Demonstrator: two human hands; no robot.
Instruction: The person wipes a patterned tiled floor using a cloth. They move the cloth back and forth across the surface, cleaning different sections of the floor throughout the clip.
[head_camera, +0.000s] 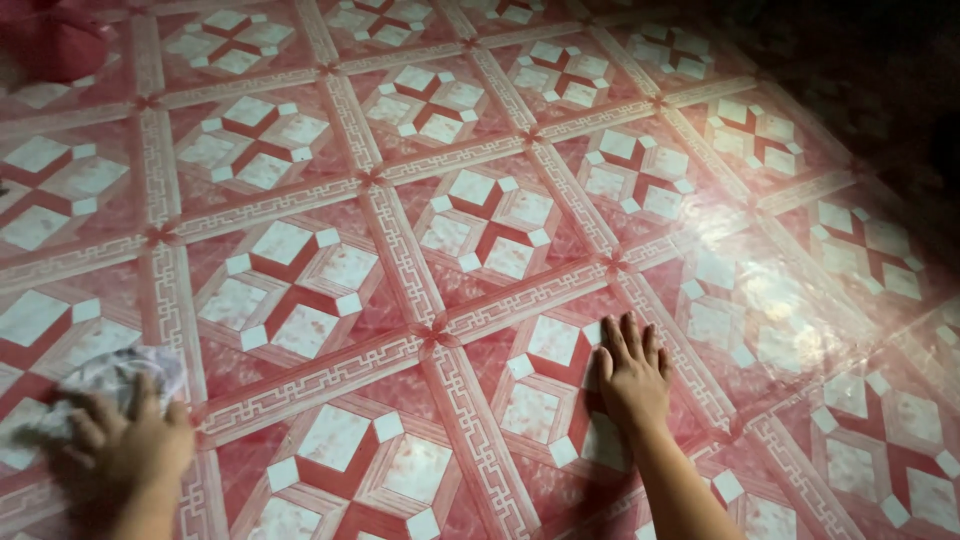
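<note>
I'm gripping the cloth (105, 385) in my left hand (125, 440), right hand (632, 375) lying flat and released, bracing on the floor (480, 150); pressing evenly matters

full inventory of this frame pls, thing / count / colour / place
floor: 1, red and white patterned tiles, fills the view; glare at right
cloth: 1, pale grey-white, crumpled, lower left on the floor
red object: 1, red, top left corner, blurred, kind unclear
left hand: 1, lower left, on the cloth, fingers curled over it, motion-blurred
right hand: 1, lower centre-right, flat on the floor, fingers spread, holding nothing
</note>
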